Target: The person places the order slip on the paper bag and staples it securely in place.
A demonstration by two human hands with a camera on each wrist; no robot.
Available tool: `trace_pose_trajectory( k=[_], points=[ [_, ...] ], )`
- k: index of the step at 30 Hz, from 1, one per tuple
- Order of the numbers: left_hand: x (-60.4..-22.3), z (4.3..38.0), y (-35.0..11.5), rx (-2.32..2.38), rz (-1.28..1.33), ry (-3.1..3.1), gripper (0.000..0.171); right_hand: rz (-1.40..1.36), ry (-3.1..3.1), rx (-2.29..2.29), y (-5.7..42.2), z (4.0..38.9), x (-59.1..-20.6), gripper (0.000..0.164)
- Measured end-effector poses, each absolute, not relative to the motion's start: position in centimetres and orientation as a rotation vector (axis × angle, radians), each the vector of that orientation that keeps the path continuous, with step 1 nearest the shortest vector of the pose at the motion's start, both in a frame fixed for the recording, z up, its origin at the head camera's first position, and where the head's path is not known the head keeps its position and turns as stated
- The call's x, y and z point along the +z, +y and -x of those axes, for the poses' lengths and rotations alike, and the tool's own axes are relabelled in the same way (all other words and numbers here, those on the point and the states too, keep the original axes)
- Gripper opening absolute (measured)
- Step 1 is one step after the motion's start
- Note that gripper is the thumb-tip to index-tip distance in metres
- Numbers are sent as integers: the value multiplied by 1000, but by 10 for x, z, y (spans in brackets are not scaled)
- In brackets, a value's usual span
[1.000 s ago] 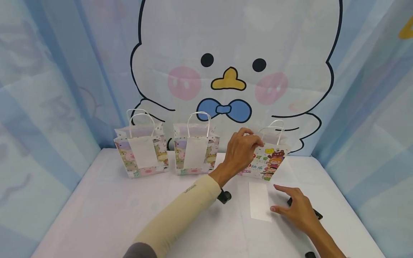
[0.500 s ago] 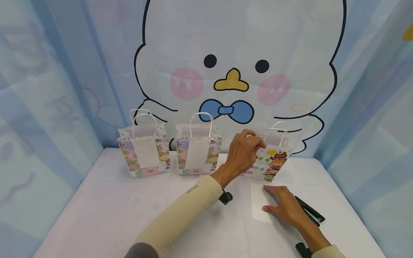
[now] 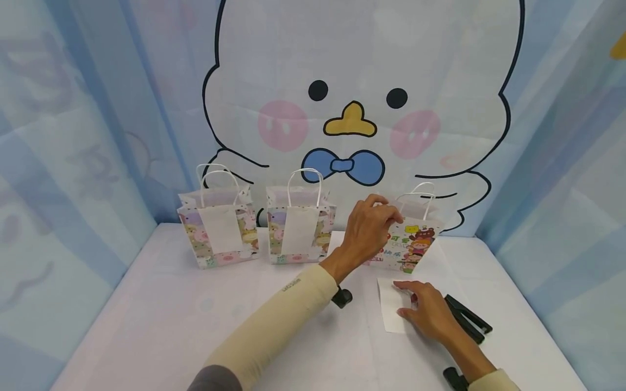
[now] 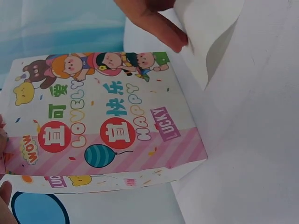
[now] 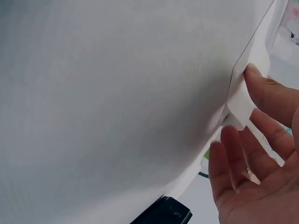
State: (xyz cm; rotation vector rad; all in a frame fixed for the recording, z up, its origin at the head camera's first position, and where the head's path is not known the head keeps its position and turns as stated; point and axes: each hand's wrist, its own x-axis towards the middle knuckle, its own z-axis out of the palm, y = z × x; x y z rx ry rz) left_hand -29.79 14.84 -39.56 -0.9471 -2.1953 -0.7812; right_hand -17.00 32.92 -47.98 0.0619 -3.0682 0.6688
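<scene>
My left hand (image 3: 368, 227) grips the top left edge of a small paper gift bag (image 3: 409, 245), which leans back a little by the backdrop. In the left wrist view, fingertips show on both sides of that bag's edge. Its front carries cartoon figures and coloured lettering. On the table in front of it, my right hand (image 3: 431, 312) pinches a blank white paper card (image 3: 388, 309). The card (image 4: 208, 28) bends up from the table in the left wrist view. Just right of the right hand lies a black stapler (image 3: 468, 319).
Two more gift bags stand at the back left: one at the far left (image 3: 192, 239) and one in the middle (image 3: 320, 239). Each has a white panel on its front. A white cloth covers the table (image 3: 293, 336); a printed curtain (image 3: 440, 65) rises behind it.
My right hand has moved left onto the white card and now pinches it, bending it up. More of the stapler shows. My left hand keeps its grip on the bag.
</scene>
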Motion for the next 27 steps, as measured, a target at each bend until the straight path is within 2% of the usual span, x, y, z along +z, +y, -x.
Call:
trace_pose_trajectory(
  k=[15,22,27],
  points=[
    [-396,297,148,-736,933,-2212,16,154,-2939,846,323,171,-479,61],
    [-395,297,148,-732,941,-2207,16,283,-2895,1053,324,169,-476,44],
    [-393,298,147,-738,952,-2190,14,130,-2711,1050,323,166,-467,35]
  ],
)
